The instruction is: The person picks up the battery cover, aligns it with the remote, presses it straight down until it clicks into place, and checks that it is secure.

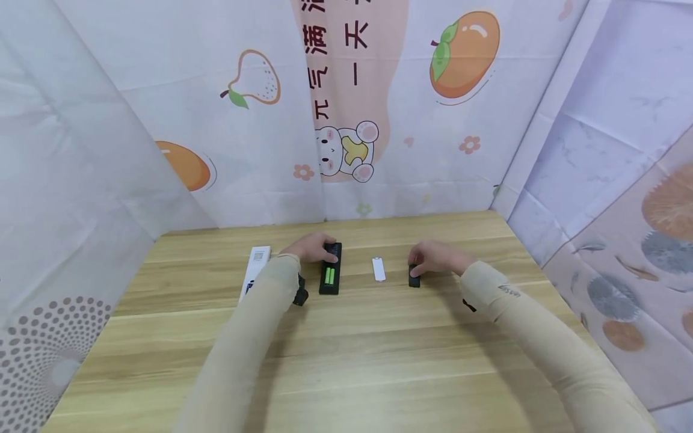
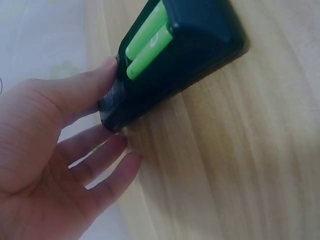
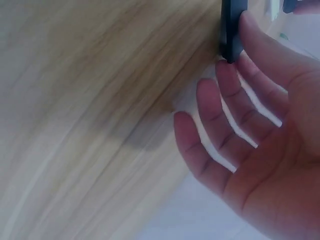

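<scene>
In the head view my left hand (image 1: pixel 311 248) grips the far end of a black remote control (image 1: pixel 329 289), its thumb across the back. Two green batteries (image 1: pixel 329 276) lie side by side in the remote's uncovered battery compartment. The left wrist view shows the thumb on the remote's edge and fingertips at its end, with the batteries (image 2: pixel 147 42) close by. To the right, my right hand (image 1: pixel 433 257) pinches a small black battery cover (image 1: pixel 414 281) at the table surface. In the right wrist view the thumb and forefinger hold this cover (image 3: pixel 231 30); the other fingers are loosely bent.
A small white flat piece (image 1: pixel 378 269) lies on the wooden table (image 1: pixel 346 361) between the hands. A long white box (image 1: pixel 258 260) with a printed code is partly behind the left forearm. A patterned curtain (image 1: pixel 260 150) stands along the table's back edge.
</scene>
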Action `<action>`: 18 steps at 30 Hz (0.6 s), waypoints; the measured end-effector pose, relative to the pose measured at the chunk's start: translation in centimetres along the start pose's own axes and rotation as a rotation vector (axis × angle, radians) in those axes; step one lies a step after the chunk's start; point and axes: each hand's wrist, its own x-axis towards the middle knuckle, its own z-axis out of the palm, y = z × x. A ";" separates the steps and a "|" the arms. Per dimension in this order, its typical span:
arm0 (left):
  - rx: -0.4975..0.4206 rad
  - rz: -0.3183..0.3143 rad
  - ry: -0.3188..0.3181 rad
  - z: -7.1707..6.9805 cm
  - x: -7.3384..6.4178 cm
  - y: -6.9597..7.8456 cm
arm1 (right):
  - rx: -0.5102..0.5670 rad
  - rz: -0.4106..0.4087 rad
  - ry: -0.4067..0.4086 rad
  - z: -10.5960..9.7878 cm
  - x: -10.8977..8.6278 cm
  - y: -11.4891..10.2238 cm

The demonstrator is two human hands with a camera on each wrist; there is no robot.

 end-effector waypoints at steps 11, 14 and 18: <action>-0.083 -0.157 -0.002 -0.3 0.3 1.6 | -0.010 0.118 0.015 0.2 0.2 -0.2; -0.112 -0.187 -0.009 -0.3 0.4 1.6 | -0.017 0.140 0.012 0.2 0.3 -0.3; -0.140 -0.212 -0.012 -0.2 0.5 1.6 | -0.039 0.166 0.007 0.2 0.4 -0.3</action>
